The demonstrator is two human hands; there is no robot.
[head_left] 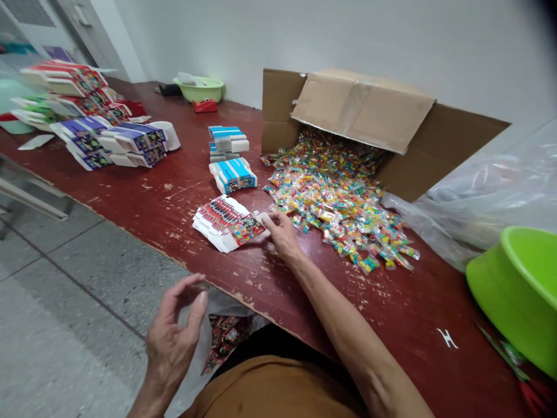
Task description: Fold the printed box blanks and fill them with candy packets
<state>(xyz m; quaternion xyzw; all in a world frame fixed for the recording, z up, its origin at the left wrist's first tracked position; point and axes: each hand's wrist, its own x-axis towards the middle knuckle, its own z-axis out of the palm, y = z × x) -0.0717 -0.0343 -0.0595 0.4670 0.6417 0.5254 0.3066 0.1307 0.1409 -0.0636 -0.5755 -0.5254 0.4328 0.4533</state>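
Note:
My right hand [282, 235] pinches the white end of a flat printed candy box [248, 228], the top one of a fanned stack of red flat boxes [213, 217] on the table. My left hand [178, 325] hovers off the table's front edge, fingers curved and apart, with nothing in it. Beyond the stack lie bundles of blue flat boxes [234, 175]. Just right of my right hand spreads a heap of small clear-wrapped colourful candies [331, 203], spilling from an open cardboard box [369, 110] on its side.
Purple box bundles [130, 139] and red box bundles [78, 81] are piled at the far left of the red table [183, 232]. A pale green basin [200, 90] and red tape dispenser [204, 106] stand at the back. A bright green basin [517, 290] is at right. Below the edge hangs a bag of filled packets [226, 337].

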